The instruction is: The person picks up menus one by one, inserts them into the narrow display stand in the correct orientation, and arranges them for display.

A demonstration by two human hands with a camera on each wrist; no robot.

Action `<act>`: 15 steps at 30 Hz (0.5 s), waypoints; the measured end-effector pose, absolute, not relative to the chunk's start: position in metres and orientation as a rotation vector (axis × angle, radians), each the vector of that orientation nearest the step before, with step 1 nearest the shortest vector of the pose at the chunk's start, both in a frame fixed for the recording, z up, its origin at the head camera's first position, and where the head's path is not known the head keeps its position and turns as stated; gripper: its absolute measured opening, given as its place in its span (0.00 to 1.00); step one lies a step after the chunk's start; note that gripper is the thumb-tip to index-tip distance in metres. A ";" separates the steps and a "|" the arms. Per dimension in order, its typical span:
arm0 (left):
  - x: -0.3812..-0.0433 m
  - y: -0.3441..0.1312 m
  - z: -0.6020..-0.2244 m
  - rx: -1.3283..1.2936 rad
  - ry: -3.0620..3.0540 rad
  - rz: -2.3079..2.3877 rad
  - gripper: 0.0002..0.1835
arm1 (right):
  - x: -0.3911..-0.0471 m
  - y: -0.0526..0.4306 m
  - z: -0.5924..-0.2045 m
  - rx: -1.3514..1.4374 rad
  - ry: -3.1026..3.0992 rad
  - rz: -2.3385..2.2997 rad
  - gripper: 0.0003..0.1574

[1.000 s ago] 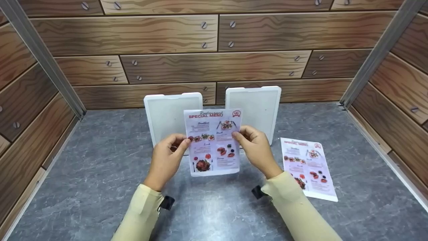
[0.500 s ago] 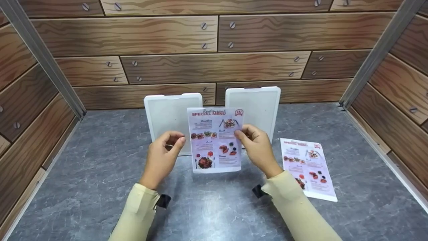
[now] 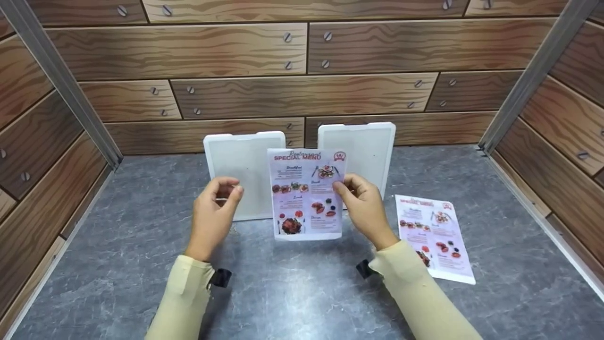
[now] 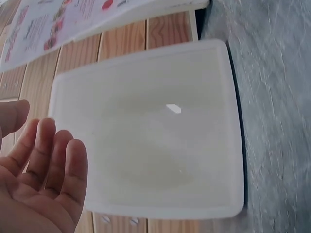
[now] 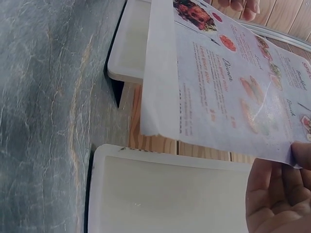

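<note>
My right hand (image 3: 368, 208) pinches the right edge of a printed menu sheet (image 3: 307, 198) between thumb and fingers. The sheet is held up off the table, its printed face toward me. My left hand (image 3: 214, 215) is off to the sheet's left, fingers loosely bent and holding nothing. In the left wrist view its fingers (image 4: 75, 162) are apart from the thumb, before a white-framed blank stand (image 4: 146, 131). Behind the sheet stand two such upright holders, a left one (image 3: 236, 165) and a right one (image 3: 365, 156), each partly covered by the sheet.
A second menu sheet (image 3: 439, 241) lies face up on the grey marbled table (image 3: 292, 302), partly under the right forearm. Wood-plank panels (image 3: 302, 52) rise at the back and sides, with metal posts (image 3: 528, 75) in the corners.
My left hand has let go of the menu's left edge and drawn away to the left. The right hand keeps its hold, and the sheet has shifted slightly right and up.
</note>
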State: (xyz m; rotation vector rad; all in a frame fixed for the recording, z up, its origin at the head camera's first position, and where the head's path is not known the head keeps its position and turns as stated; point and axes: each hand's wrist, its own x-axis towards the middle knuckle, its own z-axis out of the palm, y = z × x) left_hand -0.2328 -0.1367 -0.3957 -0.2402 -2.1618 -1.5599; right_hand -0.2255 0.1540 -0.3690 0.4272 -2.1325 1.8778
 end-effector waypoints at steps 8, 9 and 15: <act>-0.245 -0.156 -0.411 -0.068 -2.091 -1.586 0.16 | -0.226 0.154 -0.369 0.396 -2.161 1.863 0.10; -0.246 -0.159 -0.413 -0.041 -2.100 -1.583 0.17 | -0.226 0.154 -0.370 0.392 -2.163 1.864 0.10; -0.252 -0.170 -0.427 0.076 -2.191 -1.517 0.21 | -0.227 0.154 -0.370 0.391 -2.157 1.853 0.10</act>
